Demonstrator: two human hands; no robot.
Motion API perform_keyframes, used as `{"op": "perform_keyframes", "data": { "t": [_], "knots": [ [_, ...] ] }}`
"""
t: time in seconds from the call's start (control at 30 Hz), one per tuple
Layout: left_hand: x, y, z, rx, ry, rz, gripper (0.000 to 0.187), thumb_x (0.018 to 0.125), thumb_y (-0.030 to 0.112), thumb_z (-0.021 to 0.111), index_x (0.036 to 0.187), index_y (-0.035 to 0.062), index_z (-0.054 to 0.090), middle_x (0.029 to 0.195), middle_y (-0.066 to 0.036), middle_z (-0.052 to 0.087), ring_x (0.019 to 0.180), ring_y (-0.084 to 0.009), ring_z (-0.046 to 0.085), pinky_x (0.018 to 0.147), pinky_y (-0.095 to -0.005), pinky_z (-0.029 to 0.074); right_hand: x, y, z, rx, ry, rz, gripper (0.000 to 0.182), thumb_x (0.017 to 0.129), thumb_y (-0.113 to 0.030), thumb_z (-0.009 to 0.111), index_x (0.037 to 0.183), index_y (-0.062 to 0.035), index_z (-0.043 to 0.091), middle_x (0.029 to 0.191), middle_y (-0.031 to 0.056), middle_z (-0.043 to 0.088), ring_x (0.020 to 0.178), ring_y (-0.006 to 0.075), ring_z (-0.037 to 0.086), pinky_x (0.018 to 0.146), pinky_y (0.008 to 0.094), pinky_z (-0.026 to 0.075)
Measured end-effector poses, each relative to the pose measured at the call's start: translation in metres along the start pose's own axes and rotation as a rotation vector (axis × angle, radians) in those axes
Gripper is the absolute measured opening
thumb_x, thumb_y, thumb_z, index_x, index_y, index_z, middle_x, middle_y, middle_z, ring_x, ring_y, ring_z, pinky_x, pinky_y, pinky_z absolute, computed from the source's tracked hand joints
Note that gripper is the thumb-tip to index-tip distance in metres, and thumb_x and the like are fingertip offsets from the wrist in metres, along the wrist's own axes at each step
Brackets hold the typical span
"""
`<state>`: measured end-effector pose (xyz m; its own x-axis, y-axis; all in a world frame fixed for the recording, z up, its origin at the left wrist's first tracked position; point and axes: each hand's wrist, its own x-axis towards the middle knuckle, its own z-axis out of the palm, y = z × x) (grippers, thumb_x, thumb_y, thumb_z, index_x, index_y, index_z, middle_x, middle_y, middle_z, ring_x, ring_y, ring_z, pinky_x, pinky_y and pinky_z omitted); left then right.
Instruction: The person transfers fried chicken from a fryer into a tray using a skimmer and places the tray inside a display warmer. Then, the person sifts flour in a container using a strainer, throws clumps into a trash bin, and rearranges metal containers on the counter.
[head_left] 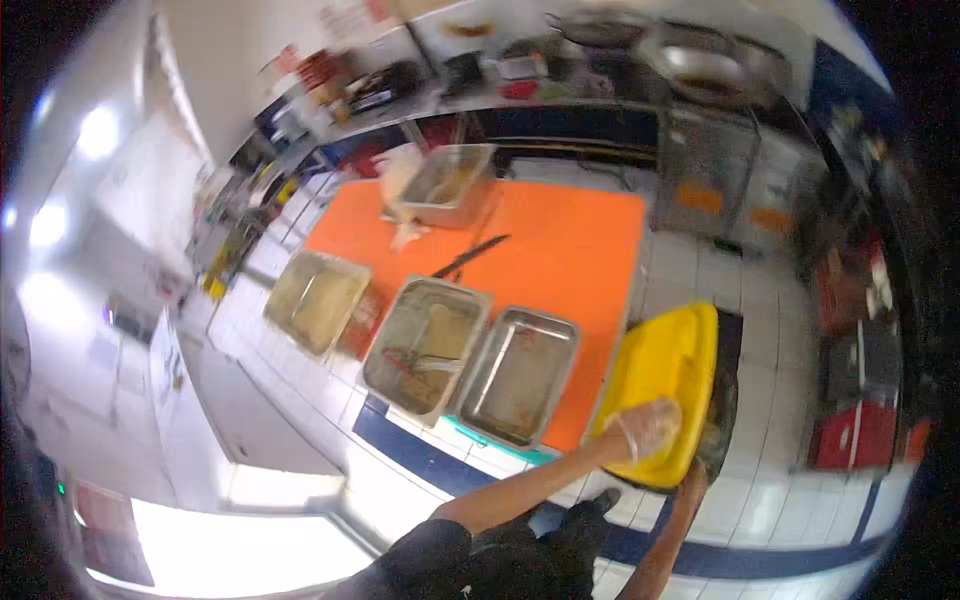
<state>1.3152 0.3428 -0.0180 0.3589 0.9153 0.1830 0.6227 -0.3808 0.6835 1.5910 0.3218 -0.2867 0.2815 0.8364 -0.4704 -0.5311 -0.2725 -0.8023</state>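
Observation:
A shallow yellow plastic tub stands tilted beside the right edge of the orange table, with a dark bin partly hidden behind it. My left hand, in a clear plastic glove, is over the tub's inner face near its lower end; blur hides what the fingers do. At the tub's lower right rim, my right hand grips the edge, its fingertips hidden behind it. Closest on the table is a steel pan with a few scraps in it. Next to that is a second steel pan holding brownish food and a utensil.
On the orange table are a dark knife, another pan at the left and a steel container at the back. A counter with large pans runs behind. Red crates stand at the right on the tiled floor.

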Motion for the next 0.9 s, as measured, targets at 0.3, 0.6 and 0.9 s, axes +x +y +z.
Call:
{"op": "perform_keyframes", "data": {
  "t": [0.3,0.6,0.9],
  "knots": [
    [-0.343,-0.096,-0.03,-0.237,-0.152,-0.349,0.041,0.094,0.033,0.043,0.124,0.0064,0.049,0.116,-0.015,0.057,0.111,-0.0313,0.052,0.093,-0.0395,0.042,-0.164,-0.127,0.064,-0.744,0.533,-0.813,0.032,0.09,-0.026,0.056,0.109,-0.0007,0.059,0.092,0.0094,0.063,0.077,0.0226,0.06,0.063,0.0324,0.05],
    [-0.625,-0.229,-0.193,0.463,0.196,-0.644,0.033,0.089,0.023,0.051,0.116,0.0038,0.054,0.112,-0.013,0.057,0.106,-0.0297,0.054,0.089,-0.0372,0.045,-0.19,-0.062,0.309,-1.224,-0.004,-0.994,0.028,0.09,-0.026,0.056,0.101,-0.001,0.061,0.093,0.0097,0.063,0.081,0.0224,0.061,0.066,0.035,0.049],
    [-0.575,-0.363,-0.418,-1.068,1.421,-1.108,0.031,0.086,0.032,0.059,0.105,0.0074,0.056,0.08,-0.006,0.061,0.064,-0.0203,0.058,0.054,-0.0365,0.048,-0.141,0.038,0.553,-1.012,-0.628,-1.055,0.018,0.091,-0.022,0.055,0.095,-0.0055,0.063,0.098,0.0099,0.063,0.087,0.0271,0.06,0.075,0.0396,0.048]
  ]
}}
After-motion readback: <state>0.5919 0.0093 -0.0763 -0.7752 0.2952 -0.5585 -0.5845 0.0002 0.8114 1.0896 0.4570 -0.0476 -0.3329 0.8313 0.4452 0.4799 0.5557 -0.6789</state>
